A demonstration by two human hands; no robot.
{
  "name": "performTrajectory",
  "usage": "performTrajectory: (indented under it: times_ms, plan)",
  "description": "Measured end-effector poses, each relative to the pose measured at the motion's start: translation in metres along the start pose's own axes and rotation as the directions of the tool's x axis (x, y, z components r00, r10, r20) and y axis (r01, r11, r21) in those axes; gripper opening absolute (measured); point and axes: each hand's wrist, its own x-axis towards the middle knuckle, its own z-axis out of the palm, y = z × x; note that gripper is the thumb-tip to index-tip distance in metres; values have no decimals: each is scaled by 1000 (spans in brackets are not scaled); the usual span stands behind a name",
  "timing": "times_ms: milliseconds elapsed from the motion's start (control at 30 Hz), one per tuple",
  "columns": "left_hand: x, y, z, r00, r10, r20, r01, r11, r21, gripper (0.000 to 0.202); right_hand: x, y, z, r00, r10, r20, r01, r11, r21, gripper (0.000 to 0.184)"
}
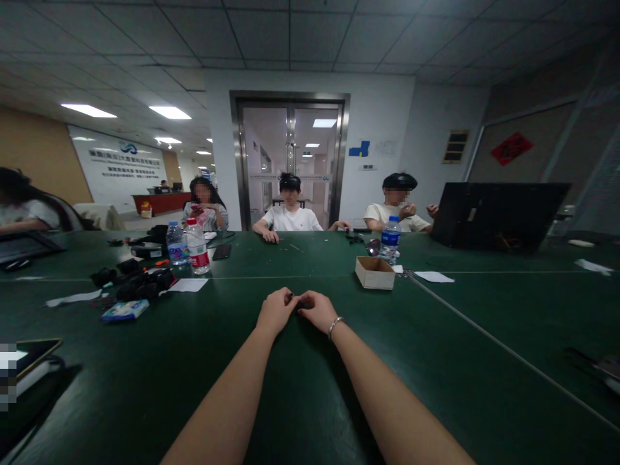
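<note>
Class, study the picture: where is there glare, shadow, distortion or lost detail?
Head view: glaring lights at left, faint sheen on the dim table; shadow beside the right forearm; ceiling lines bending near the edges. Also head view: lettering on the sign is soft, and detail between left hand and right hand is too dark to make out.

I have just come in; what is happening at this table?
The camera wearer's left hand and right hand are held close together at the green table. A small dark thing shows at the left hand, too small to identify. An open box stands ahead, to the right; two bottles stand farther left. Another person sits opposite.
</note>
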Motion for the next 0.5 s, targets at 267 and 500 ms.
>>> performTrajectory:
  times_ms: [267,500]
  plan:
    - [-41,36,4,988,-28,154,25,999,22,23,-53,-17,-8,992,116,50,-118,991,54,15]
    - [-116,96,-41,861,286,421,-348,934,77,45,-144,-48,-59,954,241,177,-290,893,345,48]
